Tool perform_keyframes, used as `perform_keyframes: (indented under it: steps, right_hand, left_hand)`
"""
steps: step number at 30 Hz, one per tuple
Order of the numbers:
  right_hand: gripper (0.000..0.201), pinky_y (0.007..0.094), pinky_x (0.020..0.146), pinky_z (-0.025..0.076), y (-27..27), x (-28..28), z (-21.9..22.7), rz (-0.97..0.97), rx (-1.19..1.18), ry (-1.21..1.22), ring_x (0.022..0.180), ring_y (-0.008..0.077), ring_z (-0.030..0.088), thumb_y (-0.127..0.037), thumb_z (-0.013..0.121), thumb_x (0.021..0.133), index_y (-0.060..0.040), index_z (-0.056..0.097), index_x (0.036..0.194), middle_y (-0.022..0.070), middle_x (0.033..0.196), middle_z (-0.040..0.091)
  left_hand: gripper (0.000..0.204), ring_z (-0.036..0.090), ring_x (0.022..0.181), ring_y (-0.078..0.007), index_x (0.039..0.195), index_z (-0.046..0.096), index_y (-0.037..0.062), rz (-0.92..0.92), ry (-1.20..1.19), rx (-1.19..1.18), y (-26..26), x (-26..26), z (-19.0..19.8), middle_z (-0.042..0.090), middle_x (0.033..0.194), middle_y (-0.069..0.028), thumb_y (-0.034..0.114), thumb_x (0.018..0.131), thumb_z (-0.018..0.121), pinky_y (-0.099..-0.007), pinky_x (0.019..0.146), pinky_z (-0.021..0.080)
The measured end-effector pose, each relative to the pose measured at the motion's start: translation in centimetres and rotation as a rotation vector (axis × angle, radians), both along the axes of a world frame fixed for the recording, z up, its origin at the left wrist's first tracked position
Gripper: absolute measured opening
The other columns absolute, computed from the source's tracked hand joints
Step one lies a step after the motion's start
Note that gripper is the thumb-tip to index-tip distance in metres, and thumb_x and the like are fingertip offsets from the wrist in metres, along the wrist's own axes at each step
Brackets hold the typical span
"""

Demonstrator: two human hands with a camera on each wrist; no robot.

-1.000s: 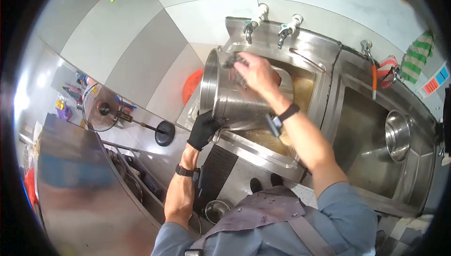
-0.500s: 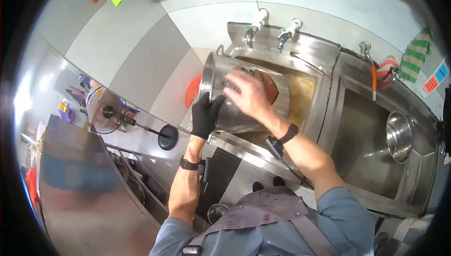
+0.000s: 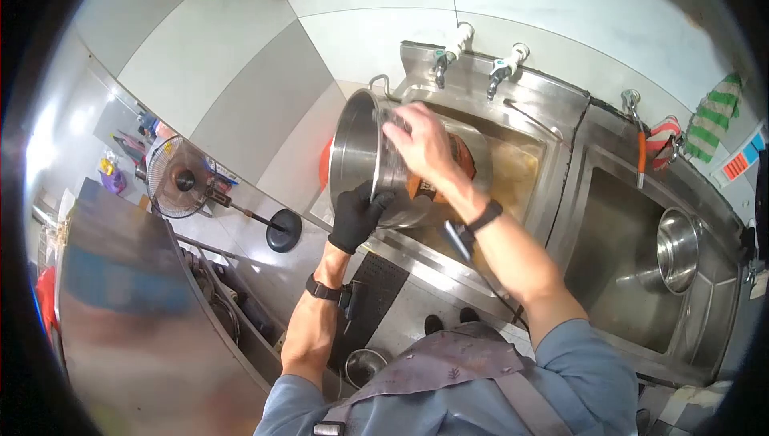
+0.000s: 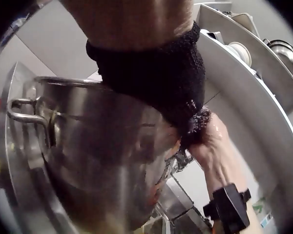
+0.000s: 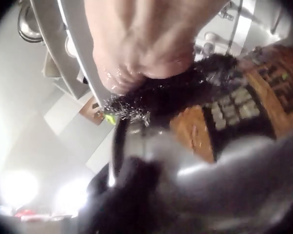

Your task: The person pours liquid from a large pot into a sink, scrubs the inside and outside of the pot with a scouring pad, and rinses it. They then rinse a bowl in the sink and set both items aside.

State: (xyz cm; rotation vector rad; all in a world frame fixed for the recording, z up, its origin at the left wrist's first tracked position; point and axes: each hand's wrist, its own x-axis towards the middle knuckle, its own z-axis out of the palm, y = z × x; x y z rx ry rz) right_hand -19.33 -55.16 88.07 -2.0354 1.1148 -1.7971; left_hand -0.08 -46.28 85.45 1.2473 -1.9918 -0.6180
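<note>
A big stainless steel stockpot (image 3: 351,148) lies tipped over the left sink, its mouth facing left. My left hand (image 3: 357,218), in a black knit glove, grips the pot's lower rim. My bare, wet right hand (image 3: 423,148) holds a dark steel wool scourer (image 5: 217,70) against the pot's outer wall, close to the rim. Beneath and beside that hand, an orange and black printed patch (image 5: 234,117) with lettering shows on the pot's side. One looped pot handle (image 4: 31,117) sticks out in the left wrist view.
Cloudy water stands in the left sink (image 3: 525,212). Two taps (image 3: 501,72) are on the wall behind it. A steel bowl (image 3: 678,250) sits in the right sink (image 3: 625,260). To the left are a fan (image 3: 186,180) and a steel counter (image 3: 136,276).
The pot's mouth has turned more toward the head view. My right hand has swept back and forth along the pot's side and is now by the rim. My left hand still holds the rim.
</note>
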Motion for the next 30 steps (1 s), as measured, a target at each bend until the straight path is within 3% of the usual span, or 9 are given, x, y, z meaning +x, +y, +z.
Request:
perform_keyframes:
  steps: [4, 8, 10, 12, 16, 18, 22, 26, 30]
  right_hand:
    - [0.03, 0.0479, 0.077, 0.055, -6.9, -3.5, -1.0, 0.003, 0.379, 0.084, 0.084, 0.0344, 0.071, -0.03, 0.067, 0.089, -0.0031, 0.075, 0.098, 0.019, 0.085, 0.073]
    - [0.036, 0.0442, 0.095, 0.054, -10.4, -10.9, -8.9, -0.173, 0.729, 0.16, 0.111, 0.0393, 0.068, -0.034, 0.073, 0.087, -0.0056, 0.076, 0.108, 0.022, 0.115, 0.073]
    - [0.035, 0.0431, 0.096, 0.054, -13.7, -15.0, -17.3, -0.298, 0.863, 0.106, 0.111, 0.0373, 0.069, -0.032, 0.072, 0.089, -0.0064, 0.075, 0.114, 0.0191, 0.118, 0.073]
    - [0.042, 0.0399, 0.099, 0.053, -10.7, -15.7, -16.8, -0.283, 1.044, 0.115, 0.116, 0.0342, 0.069, -0.031, 0.073, 0.09, -0.0036, 0.073, 0.121, 0.0202, 0.124, 0.072]
    - [0.052, 0.0418, 0.106, 0.05, -4.7, -10.8, -14.5, -0.244, 0.725, -0.327, 0.122, 0.0366, 0.066, -0.034, 0.074, 0.088, -0.001, 0.07, 0.128, 0.0238, 0.13, 0.068]
    - [0.044, 0.0448, 0.104, 0.051, 0.2, -8.5, -7.9, -0.297, 0.623, -0.155, 0.119, 0.0396, 0.066, -0.035, 0.071, 0.089, -0.0083, 0.072, 0.124, 0.0222, 0.125, 0.07]
    - [0.044, 0.0455, 0.101, 0.052, -2.6, -10.9, -7.2, -0.27, 0.729, -0.121, 0.113, 0.0384, 0.069, -0.037, 0.071, 0.092, -0.0061, 0.072, 0.124, 0.0212, 0.118, 0.073]
    - [0.037, 0.0436, 0.096, 0.055, -6.6, -15.4, -14.2, -0.461, 0.914, -0.229, 0.109, 0.0355, 0.071, -0.029, 0.074, 0.088, -0.0042, 0.074, 0.116, 0.0215, 0.116, 0.073]
    - [0.035, 0.0504, 0.087, 0.054, -0.3, -9.9, -11.7, -0.462, 0.51, -0.249, 0.102, 0.0413, 0.069, -0.025, 0.073, 0.086, -0.0018, 0.073, 0.113, 0.0257, 0.106, 0.072]
  left_hand:
    - [0.02, 0.074, 0.079, -0.0201, 0.11, 0.075, 0.0012, 0.021, 0.032, -0.011, -0.3, 0.0, -0.2, 0.078, 0.091, -0.014, 0.016, 0.097, 0.072, -0.0348, 0.073, 0.056]
    - [0.018, 0.073, 0.075, -0.0198, 0.104, 0.077, 0.0028, 0.085, 0.02, -0.084, -0.7, 0.5, -0.5, 0.075, 0.085, -0.0133, 0.019, 0.097, 0.072, -0.0343, 0.069, 0.054]
    - [0.019, 0.071, 0.073, -0.0185, 0.1, 0.077, 0.0027, 0.062, 0.162, -0.069, -0.6, -0.1, -0.8, 0.074, 0.082, -0.0135, 0.021, 0.096, 0.073, -0.0338, 0.067, 0.052]
    - [0.021, 0.064, 0.066, -0.0178, 0.096, 0.076, 0.0014, 0.069, 0.126, -0.022, -0.9, -1.1, -0.6, 0.072, 0.079, -0.0148, 0.022, 0.096, 0.075, -0.033, 0.064, 0.05]
    - [0.023, 0.047, 0.067, -0.0067, 0.092, 0.073, -0.0006, 0.107, -0.033, -0.17, -2.5, -1.1, -2.9, 0.061, 0.067, -0.009, 0.022, 0.095, 0.077, -0.0318, 0.059, 0.045]
    - [0.023, 0.047, 0.068, -0.006, 0.092, 0.072, -0.0013, 0.201, 0.127, -0.009, -1.0, -2.7, -0.2, 0.061, 0.067, -0.0038, 0.02, 0.095, 0.077, -0.0305, 0.06, 0.044]
    - [0.026, 0.044, 0.069, -0.0076, 0.087, 0.069, -0.0017, 0.191, 0.222, -0.076, -2.0, -0.8, 0.0, 0.054, 0.068, 0.0015, 0.022, 0.097, 0.076, -0.0296, 0.061, 0.041]
    - [0.034, 0.04, 0.066, -0.0079, 0.08, 0.063, -0.002, 0.247, 0.171, -0.05, -2.3, -0.7, 0.2, 0.048, 0.065, 0.0004, 0.025, 0.096, 0.076, -0.0316, 0.058, 0.038]
    - [0.042, 0.038, 0.064, -0.0097, 0.076, 0.057, -0.0024, 0.296, 0.108, -0.067, -2.1, -2.4, 0.7, 0.042, 0.062, -0.0031, 0.029, 0.096, 0.076, -0.0326, 0.058, 0.036]
